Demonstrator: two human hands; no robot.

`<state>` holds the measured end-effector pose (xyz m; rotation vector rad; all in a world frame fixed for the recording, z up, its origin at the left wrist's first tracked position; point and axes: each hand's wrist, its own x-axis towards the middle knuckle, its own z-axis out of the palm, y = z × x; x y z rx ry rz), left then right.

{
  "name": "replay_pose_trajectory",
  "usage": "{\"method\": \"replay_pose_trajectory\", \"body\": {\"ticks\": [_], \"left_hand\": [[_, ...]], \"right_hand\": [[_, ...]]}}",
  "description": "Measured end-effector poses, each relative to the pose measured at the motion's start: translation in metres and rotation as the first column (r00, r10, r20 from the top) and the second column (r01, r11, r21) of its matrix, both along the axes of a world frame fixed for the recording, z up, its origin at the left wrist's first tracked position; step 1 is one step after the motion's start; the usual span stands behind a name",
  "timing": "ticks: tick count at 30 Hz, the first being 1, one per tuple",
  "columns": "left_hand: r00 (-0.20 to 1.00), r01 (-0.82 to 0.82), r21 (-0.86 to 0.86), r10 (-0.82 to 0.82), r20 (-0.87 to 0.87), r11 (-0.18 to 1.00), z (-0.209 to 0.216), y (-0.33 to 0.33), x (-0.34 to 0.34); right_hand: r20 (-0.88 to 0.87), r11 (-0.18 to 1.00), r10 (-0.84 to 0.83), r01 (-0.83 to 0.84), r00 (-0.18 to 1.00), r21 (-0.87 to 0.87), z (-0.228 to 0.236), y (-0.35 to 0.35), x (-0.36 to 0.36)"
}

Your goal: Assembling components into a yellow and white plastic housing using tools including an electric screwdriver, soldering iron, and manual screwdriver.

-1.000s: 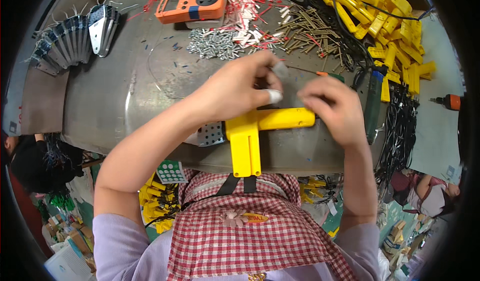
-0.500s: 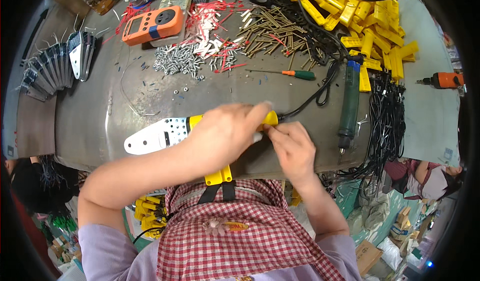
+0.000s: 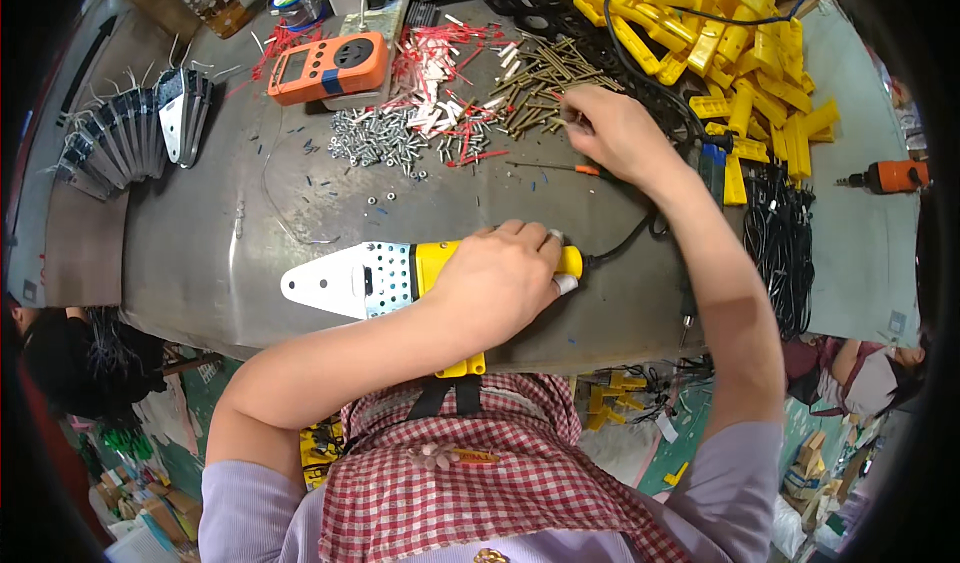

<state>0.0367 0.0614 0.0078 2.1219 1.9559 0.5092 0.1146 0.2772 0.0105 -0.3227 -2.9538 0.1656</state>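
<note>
Evidently a steadying hold: left hand (image 3: 500, 278) wraps over the yellow handle (image 3: 435, 263) from above, fingers across its far side, white-covered thumb near the right end. Handle lies crosswise near the front of the worktable (image 3: 200, 263), probably kept close to the body so one arm can press it down. Yellow leg (image 3: 462, 366) pokes out below the left wrist, at the table's near edge. Pointed white metal plate (image 3: 330, 281) extends leftward, out from under the palm; black cord (image 3: 630, 243) leaves the opposite end. Right hand (image 3: 615, 138) is off the handle, at the heap of brass-coloured screws (image 3: 545, 78); fingertips curled, cannot tell whether anything is pinched. Screwdriver (image 3: 587, 171) lies just below that hand, shaft pointing left. Farther left, silver screws (image 3: 370, 138) and red-and-white pieces (image 3: 440, 73) lie in loose heaps, presumably for quick picking; orange meter (image 3: 330, 68) beside them. Bulk stock seems kept to the sides: standing metal plates (image 3: 185, 113) left, yellow shells (image 3: 740, 63) and bundled cords (image 3: 785, 253) right.
</note>
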Motion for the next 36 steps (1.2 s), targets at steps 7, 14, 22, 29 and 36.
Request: {"method": "replay_pose_trajectory", "body": {"ticks": [7,14,22,29,36], "left_hand": [[0.961,-0.061,0.208,0.001,0.276,0.976,0.009,0.007,-0.025],[0.869,0.493,0.663,-0.275,-0.411,0.563,0.042,0.026,-0.07],[0.918,0.001,0.295,-0.118,0.378,0.955,0.036,-0.008,-0.057],[0.6,-0.121,-0.194,0.227,0.767,0.974,0.013,-0.009,-0.062],[0.716,-0.171,-0.089,0.186,0.673,0.981,0.003,-0.011,-0.055]], "right_hand": [[-0.175,0.994,-0.083,0.07,0.981,-0.079,-0.017,-0.004,-0.022],[-0.014,-0.307,-0.143,-0.058,0.99,-0.95,0.041,-0.064,0.018],[-0.146,0.731,-0.27,0.104,0.952,-0.675,-0.003,-0.168,0.091],[-0.189,0.648,-0.511,0.232,0.838,-0.725,-0.011,-0.201,0.06],[-0.276,0.815,-0.418,0.223,0.866,-0.534,-0.005,-0.201,0.05]]}}
